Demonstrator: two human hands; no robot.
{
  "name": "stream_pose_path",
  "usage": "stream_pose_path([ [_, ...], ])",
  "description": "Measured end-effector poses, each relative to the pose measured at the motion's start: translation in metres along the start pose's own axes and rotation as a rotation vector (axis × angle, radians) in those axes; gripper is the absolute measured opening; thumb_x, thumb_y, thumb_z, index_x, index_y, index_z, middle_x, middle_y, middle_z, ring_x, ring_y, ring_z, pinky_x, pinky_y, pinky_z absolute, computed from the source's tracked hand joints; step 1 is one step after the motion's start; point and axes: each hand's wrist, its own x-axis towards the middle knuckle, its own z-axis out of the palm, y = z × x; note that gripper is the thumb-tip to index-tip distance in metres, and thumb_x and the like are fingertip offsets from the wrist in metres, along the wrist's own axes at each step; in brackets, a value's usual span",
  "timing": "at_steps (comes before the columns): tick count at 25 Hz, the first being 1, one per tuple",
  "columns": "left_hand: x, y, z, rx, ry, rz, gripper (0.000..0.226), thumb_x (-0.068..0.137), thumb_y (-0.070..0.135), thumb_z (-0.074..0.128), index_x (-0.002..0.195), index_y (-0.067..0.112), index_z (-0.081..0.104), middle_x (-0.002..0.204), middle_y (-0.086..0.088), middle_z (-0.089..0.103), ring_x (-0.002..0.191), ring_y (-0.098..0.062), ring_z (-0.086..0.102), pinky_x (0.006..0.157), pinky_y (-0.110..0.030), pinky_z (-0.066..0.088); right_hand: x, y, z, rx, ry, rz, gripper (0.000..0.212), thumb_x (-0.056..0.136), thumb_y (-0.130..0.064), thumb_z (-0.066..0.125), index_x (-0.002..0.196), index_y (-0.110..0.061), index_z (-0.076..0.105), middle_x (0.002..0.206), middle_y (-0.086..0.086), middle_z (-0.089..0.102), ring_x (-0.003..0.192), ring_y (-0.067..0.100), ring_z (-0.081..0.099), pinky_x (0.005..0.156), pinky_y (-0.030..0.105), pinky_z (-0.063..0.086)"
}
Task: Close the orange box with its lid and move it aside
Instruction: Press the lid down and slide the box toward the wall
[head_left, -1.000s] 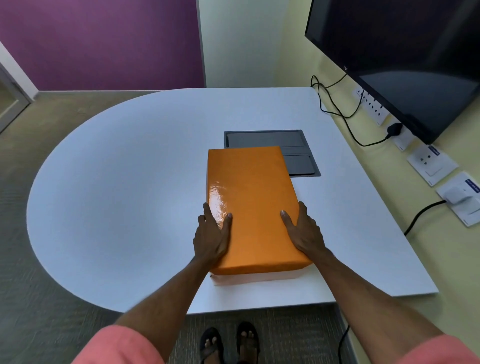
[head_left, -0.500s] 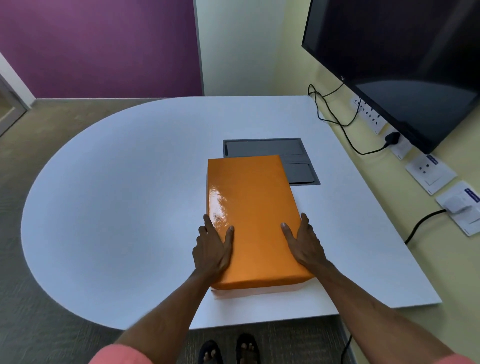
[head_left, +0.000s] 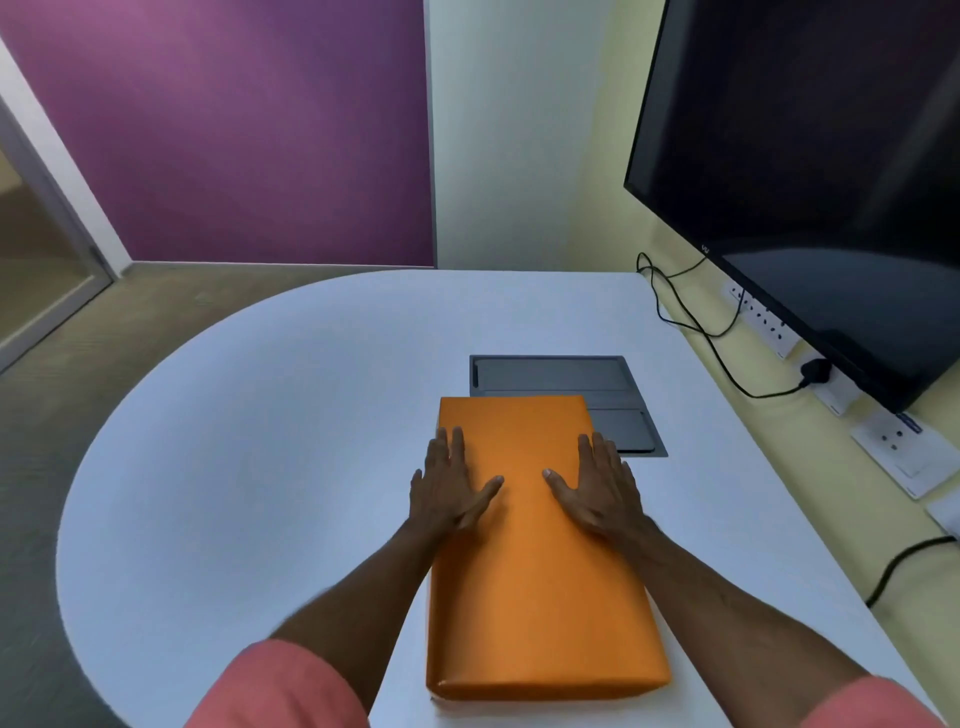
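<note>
The orange box (head_left: 530, 597) lies lengthwise on the white table (head_left: 260, 467) right in front of me, with its glossy orange lid covering it. Only a thin pale strip of the base shows under the lid's near left corner. My left hand (head_left: 449, 491) rests flat on the lid's far left part, fingers apart, some of them over the left edge. My right hand (head_left: 597, 491) lies flat on the far right part, fingers apart and reaching past the right edge. Neither hand grips anything.
A dark grey panel (head_left: 550, 374) is set into the table just beyond the box. A large black screen (head_left: 805, 182) hangs on the yellow wall at right, with black cables (head_left: 691, 322) and wall sockets (head_left: 904, 441) below it. The table's right edge runs close to that wall.
Both hands have slid from the lid's near sides up onto its far half. The lid sits lower, so less of the pale base shows. My view has moved closer and tilted up.
</note>
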Motion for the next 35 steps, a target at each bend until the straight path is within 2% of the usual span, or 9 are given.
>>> stream_pose_path([
  [5,0.025,-0.001,-0.006,0.166,-0.169,0.042,0.092,0.088,0.068,0.033,0.153,0.016,-0.005,0.163,-0.006,-0.007,0.151,-0.026,-0.002,0.118,-0.055,0.018,0.032,-0.008,-0.005,-0.033,-0.096,-0.006,0.087,0.089,-0.066,0.032,0.152,-0.013,0.004,0.163,0.009,-0.001,0.15,0.027,-0.002,0.12,0.051,0.012],
  [12,0.035,0.005,-0.002,0.24,-0.128,0.016,0.086,0.088,0.068,0.03,0.152,0.012,0.013,0.163,-0.008,0.009,0.149,-0.028,0.012,0.113,-0.057,0.025,0.036,-0.005,0.006,-0.066,-0.105,-0.008,0.086,0.09,-0.063,0.035,0.152,-0.011,0.004,0.163,0.006,-0.001,0.15,0.025,-0.001,0.114,0.049,0.029],
  [16,0.033,0.004,0.0,0.247,-0.116,0.025,0.087,0.088,0.067,0.032,0.152,0.012,0.011,0.163,-0.008,0.007,0.149,-0.028,0.01,0.113,-0.057,0.024,0.037,-0.003,0.009,-0.079,-0.123,-0.008,0.086,0.091,-0.063,0.033,0.153,-0.012,0.002,0.163,0.006,-0.003,0.15,0.024,-0.003,0.115,0.048,0.028],
  [19,0.032,0.001,-0.001,0.233,-0.133,0.039,0.086,0.089,0.065,0.033,0.153,0.014,0.005,0.163,-0.006,0.001,0.151,-0.027,0.002,0.118,-0.056,0.015,0.039,-0.002,0.002,-0.063,-0.182,-0.026,0.087,0.092,-0.062,0.033,0.152,-0.011,-0.002,0.163,0.006,-0.007,0.15,0.025,-0.006,0.117,0.049,0.022],
  [22,0.024,-0.006,0.002,0.166,-0.079,0.057,0.083,0.09,0.062,0.034,0.154,0.017,0.004,0.164,-0.003,-0.002,0.15,-0.026,-0.007,0.119,-0.055,0.008,0.036,0.005,-0.007,0.004,-0.203,-0.048,0.087,0.091,-0.06,0.038,0.152,-0.013,-0.003,0.163,0.005,-0.009,0.15,0.025,-0.007,0.118,0.05,0.018],
  [25,0.01,-0.017,0.014,0.093,-0.028,0.044,0.083,0.09,0.064,0.033,0.154,0.019,0.004,0.163,-0.002,-0.008,0.149,-0.03,-0.011,0.118,-0.056,0.011,0.017,0.018,-0.002,0.143,-0.131,0.007,0.089,0.089,-0.059,0.046,0.153,-0.018,0.0,0.163,0.004,-0.004,0.15,0.026,-0.001,0.117,0.051,0.02],
  [30,-0.017,-0.037,0.032,-0.068,-0.027,-0.007,0.109,0.064,0.092,0.008,0.153,0.028,0.003,0.162,0.002,-0.016,0.149,-0.036,-0.009,0.117,-0.056,0.011,-0.016,0.032,0.011,0.421,-0.106,0.129,0.093,0.081,-0.059,0.059,0.152,-0.029,0.007,0.161,0.007,0.013,0.146,0.03,0.021,0.117,0.051,0.025],
  [32,-0.025,-0.037,0.034,-0.184,-0.04,-0.036,0.102,0.07,0.089,0.02,0.153,0.032,0.001,0.161,0.0,-0.019,0.149,-0.036,-0.006,0.117,-0.056,0.009,-0.025,0.034,0.012,0.519,-0.128,0.139,0.094,0.08,-0.058,0.062,0.152,-0.032,0.007,0.159,0.007,0.021,0.143,0.03,0.029,0.115,0.052,0.029],
  [35,-0.032,-0.03,0.035,-0.297,-0.056,-0.055,0.081,0.089,0.061,0.042,0.153,0.032,0.0,0.162,-0.005,-0.015,0.148,-0.036,0.015,0.117,-0.051,0.018,-0.033,0.032,0.011,0.559,-0.149,0.137,0.099,0.078,-0.054,0.067,0.152,-0.031,0.006,0.158,0.006,0.026,0.14,0.03,0.034,0.114,0.048,0.033],
])
